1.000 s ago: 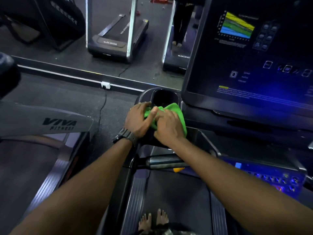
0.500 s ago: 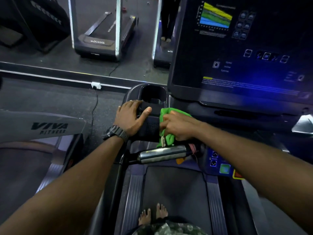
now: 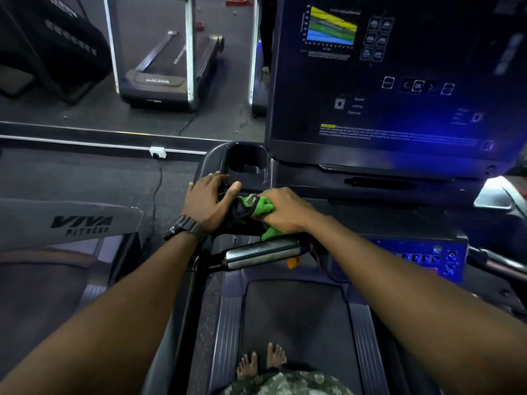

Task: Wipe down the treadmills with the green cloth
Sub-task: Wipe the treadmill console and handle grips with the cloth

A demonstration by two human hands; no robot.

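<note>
The neighbouring machine's side arm (image 3: 71, 223), left of the cup holder (image 3: 247, 163), reads "VIVA FITNESS" in dark letters. On the console screen (image 3: 399, 81), right of the cup holder and above it, only "OK" between two arrows is clear; a striped yellow, green and blue chart sits near its top, and the lines of small print lower down are too blurred to read. The green cloth (image 3: 263, 208) lies bunched on the treadmill's dark ledge just in front of the cup holder, where the right hand (image 3: 285, 209) grips it, fingers curled over the wad. The left hand (image 3: 208, 199) rests flat on the ledge at the cup holder's near left corner, fingers spread wide and holding nothing, thumb reaching towards the cloth; a dark wristwatch (image 3: 185, 228) sits on that wrist. A chrome handlebar (image 3: 262, 253) runs crosswise just nearer than the cloth. A blue-lit button panel (image 3: 427, 258) glows to the right of the handlebar. Beyond the cup holder, another treadmill (image 3: 168, 69) stands on the dark floor. Bare feet (image 3: 262, 362) stand on the belt (image 3: 299, 315) below.
</note>
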